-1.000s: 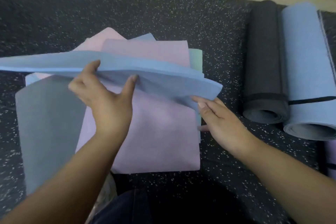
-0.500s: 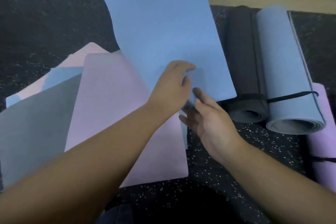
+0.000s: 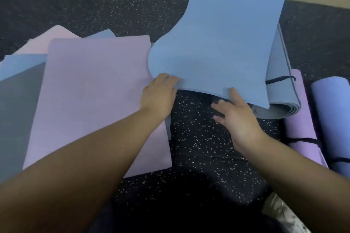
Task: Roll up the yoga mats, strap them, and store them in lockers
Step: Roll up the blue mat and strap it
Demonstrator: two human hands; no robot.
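Speckled dark floor is stretching back to a pale wall, with a pile of flat mats lying on the left and rolled, strapped mats lying on the right. Both hands are holding the near edge of a blue mat, which is rising up over the floor between the pile and the rolls; the left hand is gripping its left corner, while the right hand is pinching the edge with thumb on top and fingers underneath
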